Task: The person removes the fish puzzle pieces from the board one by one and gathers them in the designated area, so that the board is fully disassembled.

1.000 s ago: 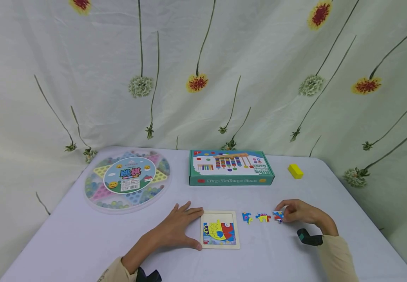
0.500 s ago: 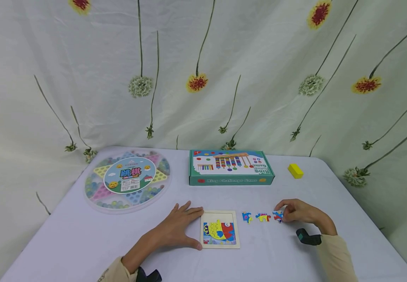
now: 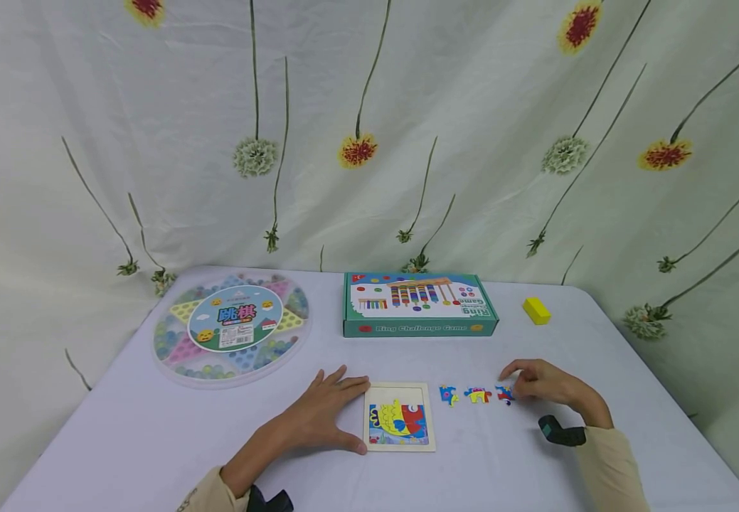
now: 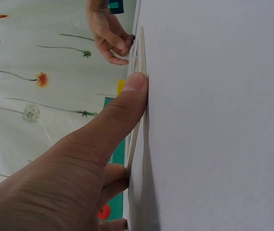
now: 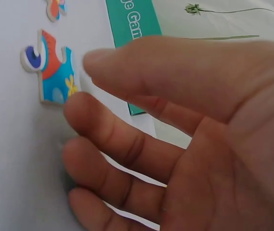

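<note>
The left hand (image 3: 321,416) lies with spread fingers at the left edge of a wooden puzzle board (image 3: 401,390) showing a fish picture. In the left wrist view its thumb (image 4: 134,83) touches the board's edge (image 4: 143,53). Three loose pieces lie in a row right of the board: a left one (image 3: 449,395), a middle one (image 3: 478,395) and a right one (image 3: 504,394). By the right piece is the right hand (image 3: 548,385); the right wrist view shows thumb and fingers apart, bent loosely, the blue and red piece (image 5: 55,79) lying flat outside them.
Behind the board stands a green game box (image 3: 420,306). A round marble game case (image 3: 231,331) lies at the back left, and a yellow block (image 3: 537,311) at the back right. A flowered cloth (image 3: 471,107) hangs behind the table.
The right thumb and fingers have come off the right piece, which has barely moved and shows more of its surface. The left hand and the board are unmoved.
</note>
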`<control>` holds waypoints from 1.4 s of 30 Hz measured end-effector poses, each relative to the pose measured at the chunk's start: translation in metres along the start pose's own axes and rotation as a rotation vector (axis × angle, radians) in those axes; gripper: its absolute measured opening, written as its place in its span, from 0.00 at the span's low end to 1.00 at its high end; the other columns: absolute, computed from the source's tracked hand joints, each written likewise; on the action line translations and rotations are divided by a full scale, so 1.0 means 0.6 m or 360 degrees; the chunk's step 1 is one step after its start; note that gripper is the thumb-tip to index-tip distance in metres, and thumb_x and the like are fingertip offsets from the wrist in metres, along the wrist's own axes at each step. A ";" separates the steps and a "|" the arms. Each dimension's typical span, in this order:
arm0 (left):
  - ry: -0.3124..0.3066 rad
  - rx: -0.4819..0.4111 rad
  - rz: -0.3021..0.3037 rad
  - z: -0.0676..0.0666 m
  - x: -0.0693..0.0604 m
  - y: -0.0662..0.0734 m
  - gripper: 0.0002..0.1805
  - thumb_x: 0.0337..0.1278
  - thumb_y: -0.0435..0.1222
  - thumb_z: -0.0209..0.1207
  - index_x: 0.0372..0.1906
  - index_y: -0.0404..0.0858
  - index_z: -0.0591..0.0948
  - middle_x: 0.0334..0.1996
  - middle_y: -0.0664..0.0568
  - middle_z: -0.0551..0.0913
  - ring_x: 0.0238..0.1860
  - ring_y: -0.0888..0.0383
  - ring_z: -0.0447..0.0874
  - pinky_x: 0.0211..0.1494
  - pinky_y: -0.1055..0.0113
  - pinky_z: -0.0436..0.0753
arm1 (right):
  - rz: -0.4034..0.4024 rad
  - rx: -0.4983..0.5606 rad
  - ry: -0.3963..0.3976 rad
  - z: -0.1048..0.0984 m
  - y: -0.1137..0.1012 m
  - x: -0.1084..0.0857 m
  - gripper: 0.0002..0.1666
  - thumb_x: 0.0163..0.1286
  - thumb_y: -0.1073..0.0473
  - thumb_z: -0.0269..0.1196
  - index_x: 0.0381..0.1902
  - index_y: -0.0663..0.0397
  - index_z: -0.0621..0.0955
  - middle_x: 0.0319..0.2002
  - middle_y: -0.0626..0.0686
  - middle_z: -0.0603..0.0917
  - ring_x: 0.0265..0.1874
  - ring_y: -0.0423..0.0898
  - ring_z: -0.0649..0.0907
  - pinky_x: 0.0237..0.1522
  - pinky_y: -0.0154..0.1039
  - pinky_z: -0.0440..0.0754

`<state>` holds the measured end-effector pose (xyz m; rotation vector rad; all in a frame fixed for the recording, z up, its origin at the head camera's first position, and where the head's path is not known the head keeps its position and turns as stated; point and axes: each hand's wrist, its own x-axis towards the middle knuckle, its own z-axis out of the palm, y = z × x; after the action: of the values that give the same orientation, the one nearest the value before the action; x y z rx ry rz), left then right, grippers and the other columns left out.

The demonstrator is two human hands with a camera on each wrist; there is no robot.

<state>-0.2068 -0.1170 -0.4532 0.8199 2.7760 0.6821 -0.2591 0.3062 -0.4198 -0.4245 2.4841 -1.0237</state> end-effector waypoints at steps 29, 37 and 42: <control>-0.0008 0.0021 -0.0001 0.000 0.000 0.003 0.52 0.36 0.65 0.67 0.69 0.46 0.68 0.71 0.55 0.65 0.75 0.42 0.45 0.72 0.35 0.41 | -0.0629 -0.0113 0.0137 0.160 -0.152 0.065 0.19 0.66 0.58 0.64 0.54 0.53 0.79 0.49 0.52 0.82 0.48 0.52 0.77 0.50 0.49 0.79; -0.0006 0.0022 0.0017 -0.001 -0.001 0.002 0.52 0.36 0.66 0.67 0.69 0.46 0.68 0.71 0.54 0.65 0.75 0.41 0.46 0.71 0.34 0.41 | -0.0601 -0.0116 0.0094 0.197 -0.177 0.078 0.23 0.64 0.55 0.66 0.57 0.50 0.78 0.55 0.49 0.78 0.56 0.53 0.75 0.59 0.58 0.74; 0.0007 0.0002 0.0033 -0.002 -0.002 0.002 0.53 0.36 0.67 0.66 0.70 0.45 0.68 0.71 0.54 0.64 0.75 0.40 0.45 0.72 0.34 0.41 | -0.0601 -0.0212 0.0062 0.214 -0.186 0.084 0.24 0.64 0.54 0.66 0.58 0.49 0.78 0.55 0.48 0.78 0.58 0.50 0.73 0.62 0.57 0.71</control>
<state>-0.2056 -0.1169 -0.4518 0.8491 2.7758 0.6866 -0.2269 0.1323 -0.4347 -0.9525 2.5733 -1.0111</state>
